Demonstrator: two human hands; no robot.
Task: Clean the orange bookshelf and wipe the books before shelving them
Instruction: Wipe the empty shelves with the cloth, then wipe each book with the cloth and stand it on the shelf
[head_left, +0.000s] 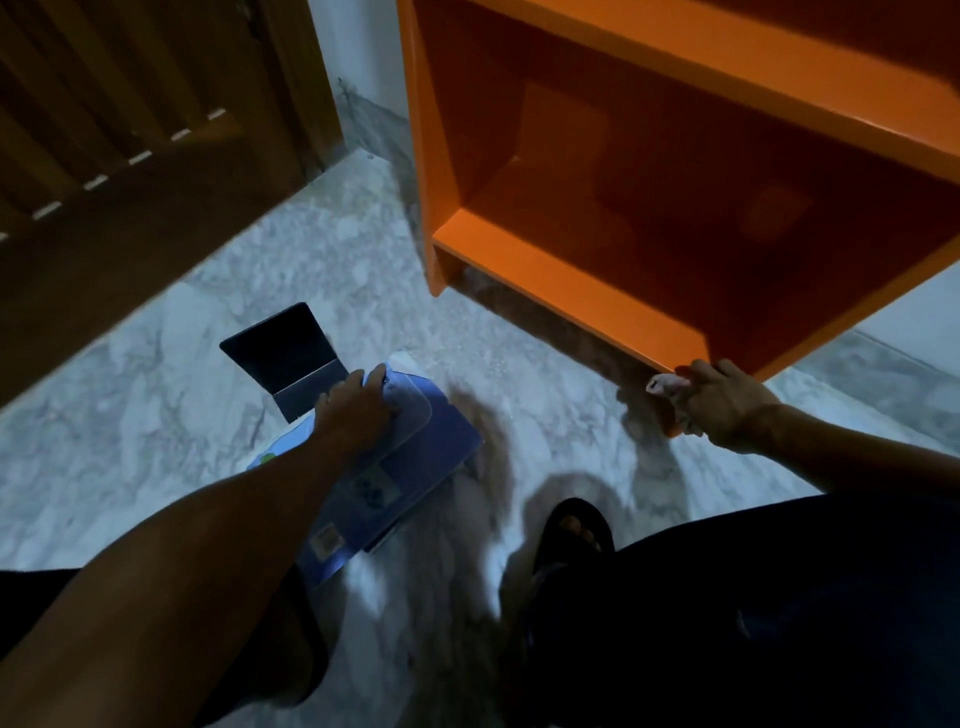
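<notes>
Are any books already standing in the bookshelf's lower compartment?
No. The orange bookshelf compartment holds nothing; the books lie stacked on the floor.

Bookshelf (571, 291) cut off top and right (cloth (670, 387) mostly hidden by right hand (727, 402))

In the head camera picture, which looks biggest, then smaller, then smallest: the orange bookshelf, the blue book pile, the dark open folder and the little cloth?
1. Orange wooden bookshelf, by far the biggest.
2. Pile of blue books on the floor.
3. Dark open folder, though it lies farther from the camera, so this is unsure.
4. Small pale cloth in the right hand.
</notes>
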